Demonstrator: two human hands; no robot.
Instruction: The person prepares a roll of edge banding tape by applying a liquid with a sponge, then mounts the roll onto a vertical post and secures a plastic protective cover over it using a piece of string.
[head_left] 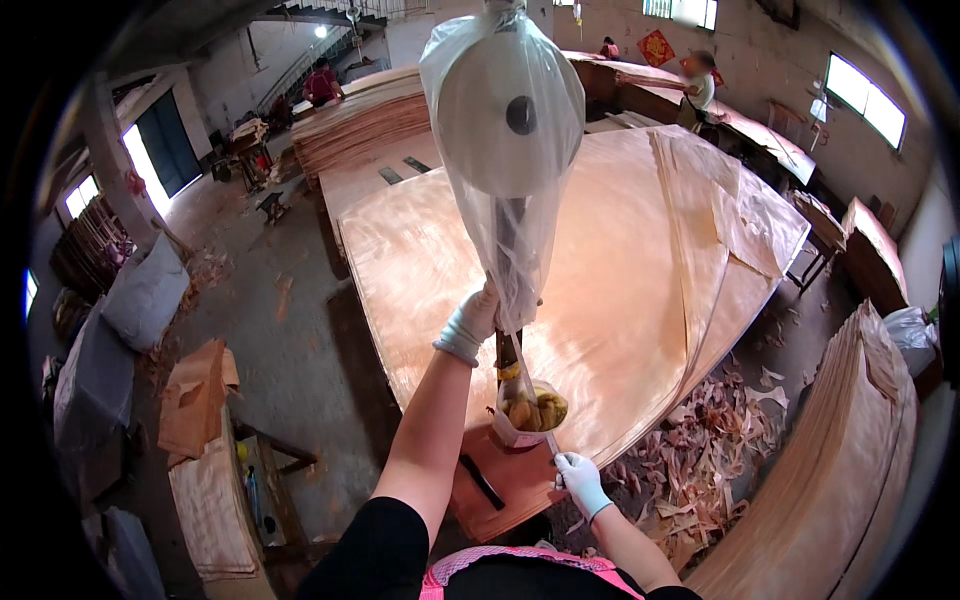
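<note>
A round device (500, 115) wrapped in a clear plastic bag (450, 60) stands on a dark post in front of me. My left hand (482, 312), in a white glove, is closed round the post where the bag's lower end gathers; its fingertips are partly hidden. Below it, a small pale tub (520, 436) holds yellow-brown lumps (535, 410). A thin pale strip (551, 443) runs from near the bag past the tub to my right hand (583, 483), also gloved, whose fingers pinch its lower end. Large thin wood veneer sheets (590, 240) lie stacked behind.
Veneer scraps (690, 460) litter the floor at right, beside a tall veneer stack (815, 470). A smaller stack (205, 480) stands at left near a wooden stand. Further veneer piles (365, 135) stand at the back. A person (698, 85) works at the far right; others are farther off.
</note>
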